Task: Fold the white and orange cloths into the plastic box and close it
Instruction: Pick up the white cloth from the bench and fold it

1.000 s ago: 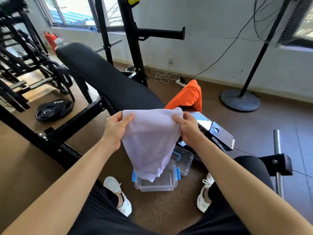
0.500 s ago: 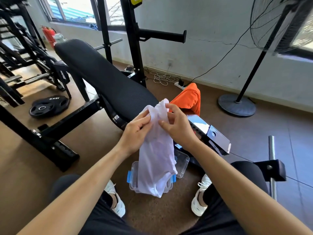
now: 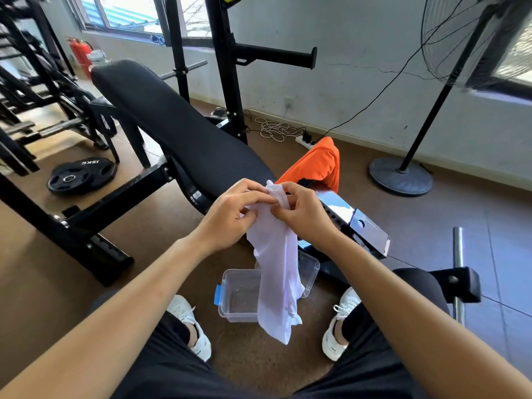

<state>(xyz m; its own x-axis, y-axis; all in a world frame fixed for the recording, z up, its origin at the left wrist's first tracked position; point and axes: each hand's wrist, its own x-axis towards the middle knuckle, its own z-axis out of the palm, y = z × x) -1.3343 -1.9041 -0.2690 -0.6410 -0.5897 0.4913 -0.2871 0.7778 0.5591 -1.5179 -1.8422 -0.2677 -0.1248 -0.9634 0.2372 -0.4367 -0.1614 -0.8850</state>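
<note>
A white cloth (image 3: 277, 272) hangs in a narrow folded strip from both my hands. My left hand (image 3: 234, 210) and my right hand (image 3: 305, 210) pinch its top edge close together, fingertips almost touching. Its lower end dangles over the open clear plastic box (image 3: 237, 295) with blue clips, which stands on the floor between my feet. The box's clear lid (image 3: 309, 267) lies behind the cloth, leaning at the box's far right side. An orange cloth (image 3: 315, 165) is draped over the end of the bench beyond my hands.
A black padded weight bench (image 3: 178, 131) slopes up to the left, with its steel frame (image 3: 354, 223) just right of my hands. A weight plate (image 3: 80, 175) lies on the floor at left. A fan stand (image 3: 401, 175) is at right, and a power strip and cables (image 3: 283, 131) by the wall.
One second ago the white cloth was spread wide between my hands. My hands came together, folding it into a narrow hanging strip, and its lower end shifted to the box's right side.
</note>
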